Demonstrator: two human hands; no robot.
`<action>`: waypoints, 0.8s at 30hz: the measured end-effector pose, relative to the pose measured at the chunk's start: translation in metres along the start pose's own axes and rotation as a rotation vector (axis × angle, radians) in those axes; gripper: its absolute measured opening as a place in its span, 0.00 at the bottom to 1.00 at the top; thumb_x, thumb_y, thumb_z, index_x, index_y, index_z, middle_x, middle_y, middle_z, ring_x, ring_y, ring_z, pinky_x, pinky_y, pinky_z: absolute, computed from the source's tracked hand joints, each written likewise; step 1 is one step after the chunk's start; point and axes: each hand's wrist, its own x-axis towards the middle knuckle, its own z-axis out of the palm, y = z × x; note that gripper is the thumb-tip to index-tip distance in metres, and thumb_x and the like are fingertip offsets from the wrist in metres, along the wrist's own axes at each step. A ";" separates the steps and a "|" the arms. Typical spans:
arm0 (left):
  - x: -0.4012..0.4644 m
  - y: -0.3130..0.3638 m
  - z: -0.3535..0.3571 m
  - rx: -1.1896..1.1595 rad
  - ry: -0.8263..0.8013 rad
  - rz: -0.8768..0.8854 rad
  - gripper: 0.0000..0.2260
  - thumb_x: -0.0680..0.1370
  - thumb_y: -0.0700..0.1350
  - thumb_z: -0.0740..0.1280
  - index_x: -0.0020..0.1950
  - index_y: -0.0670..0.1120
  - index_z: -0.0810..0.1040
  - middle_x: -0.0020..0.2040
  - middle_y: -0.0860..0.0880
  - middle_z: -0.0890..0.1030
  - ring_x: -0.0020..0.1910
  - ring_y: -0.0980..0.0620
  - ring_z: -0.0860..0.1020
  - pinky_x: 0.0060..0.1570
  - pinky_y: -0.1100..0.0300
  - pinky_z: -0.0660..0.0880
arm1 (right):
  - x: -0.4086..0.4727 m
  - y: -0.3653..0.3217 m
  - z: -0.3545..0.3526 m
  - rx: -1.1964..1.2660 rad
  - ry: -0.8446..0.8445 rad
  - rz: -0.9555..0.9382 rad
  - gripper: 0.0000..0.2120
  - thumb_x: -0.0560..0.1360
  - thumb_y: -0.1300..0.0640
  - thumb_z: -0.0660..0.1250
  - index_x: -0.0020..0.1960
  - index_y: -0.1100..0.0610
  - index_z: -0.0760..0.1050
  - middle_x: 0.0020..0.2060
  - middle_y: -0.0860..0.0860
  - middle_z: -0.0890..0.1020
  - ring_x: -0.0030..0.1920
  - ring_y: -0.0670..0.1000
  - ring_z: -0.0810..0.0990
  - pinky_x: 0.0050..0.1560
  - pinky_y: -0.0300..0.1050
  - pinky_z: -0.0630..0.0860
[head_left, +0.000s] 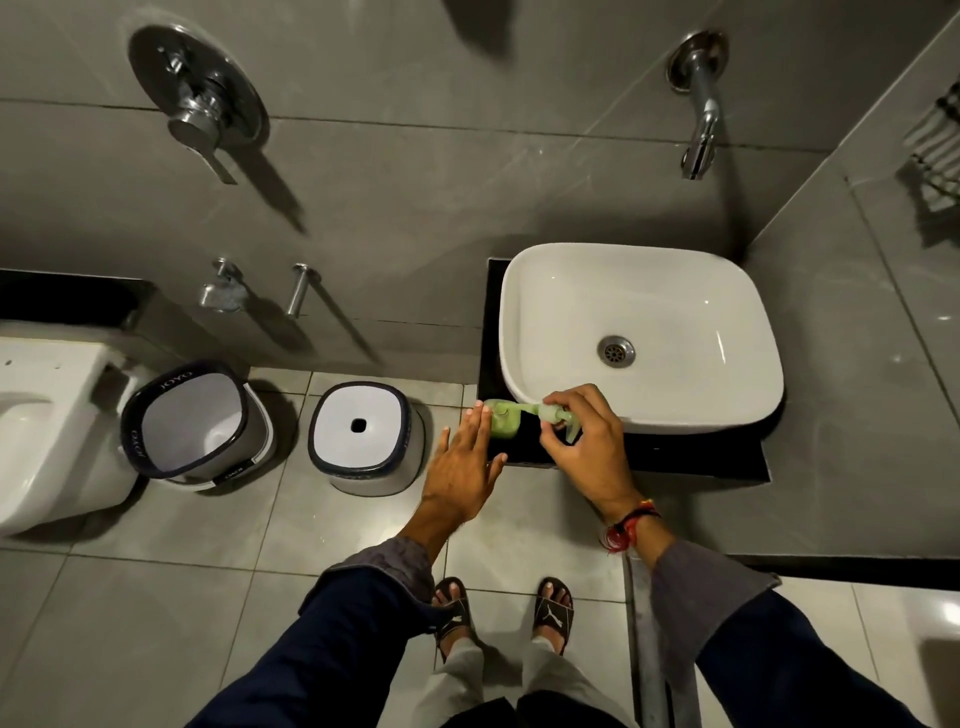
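Observation:
A pale green pump bottle (503, 422) stands on the black counter (675, 460) at the near left corner of the white basin (649, 322). My right hand (587, 441) curls its fingers around the bottle's pump head and nozzle. My left hand (465, 465) is flat with straight fingers, its fingertips touching the left side of the bottle. The lower part of the bottle is partly hidden behind both hands.
A wall spout (701, 124) hangs above the basin. On the tiled floor at left stand a white bucket (195, 426) and an upturned stool (363, 439), beside a toilet (47, 426). A mixer handle (200, 104) is on the wall. My sandalled feet (504, 613) are below.

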 end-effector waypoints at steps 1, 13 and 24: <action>0.000 0.001 -0.001 -0.017 -0.001 0.007 0.33 0.86 0.58 0.52 0.84 0.46 0.42 0.85 0.47 0.45 0.85 0.48 0.48 0.83 0.46 0.49 | 0.003 -0.002 0.000 -0.016 -0.014 -0.007 0.12 0.71 0.63 0.73 0.53 0.55 0.78 0.49 0.48 0.75 0.49 0.43 0.77 0.53 0.26 0.72; 0.006 -0.002 -0.012 -0.080 0.047 0.022 0.33 0.86 0.59 0.53 0.84 0.46 0.42 0.86 0.47 0.46 0.84 0.47 0.49 0.83 0.43 0.51 | 0.030 -0.014 0.001 -0.146 -0.111 -0.027 0.12 0.71 0.65 0.71 0.54 0.59 0.78 0.49 0.51 0.74 0.45 0.44 0.74 0.47 0.28 0.74; 0.004 -0.005 -0.006 -0.075 0.051 0.025 0.33 0.86 0.58 0.52 0.84 0.47 0.41 0.85 0.47 0.45 0.85 0.48 0.46 0.83 0.44 0.46 | 0.048 -0.021 0.051 -0.296 -0.339 0.020 0.14 0.75 0.63 0.69 0.60 0.59 0.76 0.55 0.56 0.79 0.53 0.56 0.80 0.55 0.47 0.79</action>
